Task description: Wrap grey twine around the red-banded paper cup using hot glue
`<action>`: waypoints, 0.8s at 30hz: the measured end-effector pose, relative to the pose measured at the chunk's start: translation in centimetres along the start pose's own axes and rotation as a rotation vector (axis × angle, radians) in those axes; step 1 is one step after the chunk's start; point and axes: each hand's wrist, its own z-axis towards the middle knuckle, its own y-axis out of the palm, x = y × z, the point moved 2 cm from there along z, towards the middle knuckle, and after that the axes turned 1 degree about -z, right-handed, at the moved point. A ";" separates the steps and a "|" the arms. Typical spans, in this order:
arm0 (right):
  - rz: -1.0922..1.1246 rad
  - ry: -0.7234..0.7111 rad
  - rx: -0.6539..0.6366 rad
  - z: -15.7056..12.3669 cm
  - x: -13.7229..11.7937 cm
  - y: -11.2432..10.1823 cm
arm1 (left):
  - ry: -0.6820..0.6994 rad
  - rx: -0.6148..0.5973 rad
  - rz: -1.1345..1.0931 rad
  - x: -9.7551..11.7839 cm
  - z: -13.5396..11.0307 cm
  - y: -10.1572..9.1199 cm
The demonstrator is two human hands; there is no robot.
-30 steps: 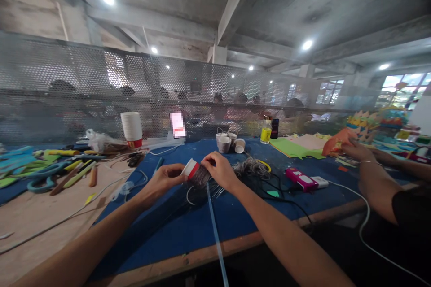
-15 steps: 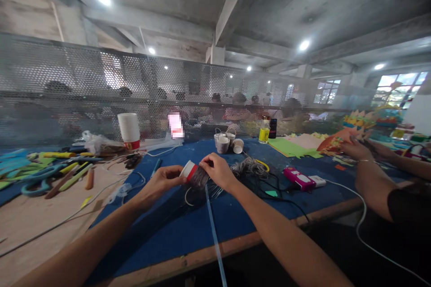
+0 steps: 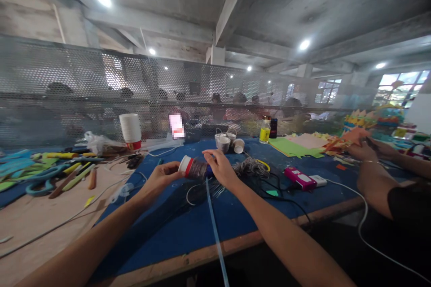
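Note:
A paper cup point(image 3: 185, 166) lies tilted nearly on its side, its white rim end and red band towards the left. Dark greyish-brown cord point(image 3: 198, 169) is wound around its body, and a blue patch point(image 3: 209, 171) shows at its far end. My left hand point(image 3: 166, 174) is closed on the cup by the rim end. Beside the blue end, my right hand point(image 3: 220, 168) has its fingers drawn together; what they pinch is hidden or too thin to see. Below the cup, a pale blue strip point(image 3: 215, 228) runs down over the table edge.
Tangled grey cord point(image 3: 251, 167) lies right of my hands, with several wrapped cups point(image 3: 224, 143) behind. Left are scissors point(image 3: 40, 184), tools and stacked paper cups point(image 3: 130, 129). A purple device point(image 3: 299, 178), a bottle point(image 3: 265, 130) and a co-worker's hands point(image 3: 365, 148) are on the right.
The cup has turned to lie flatter, and its blue end now shows. My right hand has shifted slightly right, off the wound cord towards that end. The co-worker's hands have moved with orange paper.

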 end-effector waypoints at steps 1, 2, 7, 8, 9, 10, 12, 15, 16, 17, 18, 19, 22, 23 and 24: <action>0.014 0.030 -0.005 -0.1 0.0 0.0 | 0.008 0.030 -0.004 0.0 0.1 -0.2; 0.022 0.063 -0.026 -0.1 0.0 0.1 | 0.013 0.061 -0.007 -0.1 0.1 -0.3; 0.062 0.086 -0.178 -0.6 -0.3 0.6 | -0.001 0.113 -0.063 -0.6 0.3 -0.7; 0.058 0.065 -0.179 -0.7 -0.4 0.6 | -0.004 0.111 -0.078 -0.7 0.3 -0.7; 0.044 0.045 -0.171 -0.7 -0.5 0.6 | -0.006 0.111 -0.090 -0.7 0.3 -0.7; 0.026 0.029 -0.158 -0.7 -0.6 0.5 | -0.009 0.112 -0.103 -0.7 0.4 -0.6; -0.009 0.003 -0.133 -0.7 -0.7 0.5 | -0.016 0.113 -0.134 -0.8 0.4 -0.6; -0.048 -0.032 -0.109 -0.7 -0.8 0.5 | -0.014 0.129 -0.169 -0.8 0.4 -0.6; -0.056 -0.044 -0.104 -0.7 -0.8 0.5 | -0.010 0.137 -0.171 -0.8 0.5 -0.7; -0.060 -0.055 -0.101 -0.7 -0.8 0.6 | -0.008 0.140 -0.170 -0.8 0.5 -0.7; -0.061 -0.066 -0.097 -0.7 -0.8 0.6 | -0.010 0.137 -0.168 -0.7 0.5 -0.7; -0.057 -0.075 -0.095 -0.7 -0.9 0.6 | -0.018 0.131 -0.167 -0.7 0.4 -0.7; -0.010 -0.068 -0.090 -0.7 -0.8 0.6 | -0.042 0.108 -0.175 -0.6 0.3 -0.5; 0.014 -0.058 -0.083 -0.6 -0.7 0.5 | -0.044 0.101 -0.175 -0.6 0.3 -0.5; 0.042 -0.045 -0.076 -0.5 -0.6 0.5 | -0.041 0.093 -0.172 -0.5 0.2 -0.4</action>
